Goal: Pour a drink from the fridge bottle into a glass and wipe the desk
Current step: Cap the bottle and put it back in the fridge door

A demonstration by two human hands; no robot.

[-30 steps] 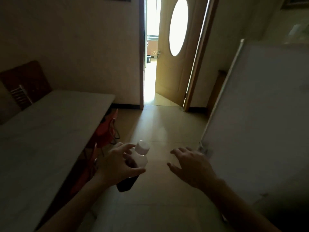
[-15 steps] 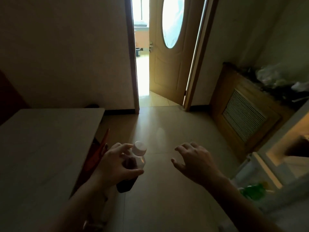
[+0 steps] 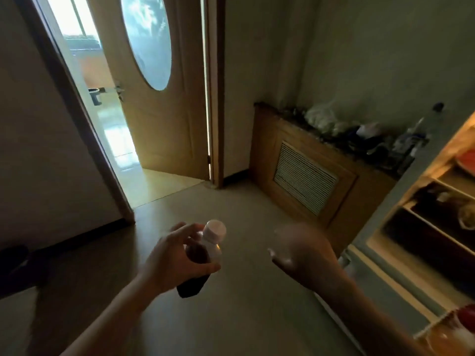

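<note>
Since the earlier frames the view has swung to the right: the table on the left has gone out of sight, and the open fridge (image 3: 437,227) now fills the right edge with its lit shelves. The left hand (image 3: 174,260) holds the bottle (image 3: 203,255) around its middle, fingers closed on it, white cap (image 3: 215,228) up and tilted toward the right. The dark drink shows only below the fingers; the label is hidden. The right hand (image 3: 303,255) is empty, fingers loosely spread, and blurred, so its fingertips are hard to make out. The fridge contents are blurred and cut off by the frame. Between the hands and the wooden door (image 3: 154,111), which stands ajar, the floor (image 3: 239,201) is open; a low wooden cabinet (image 3: 308,176) stands along the right wall.
</note>
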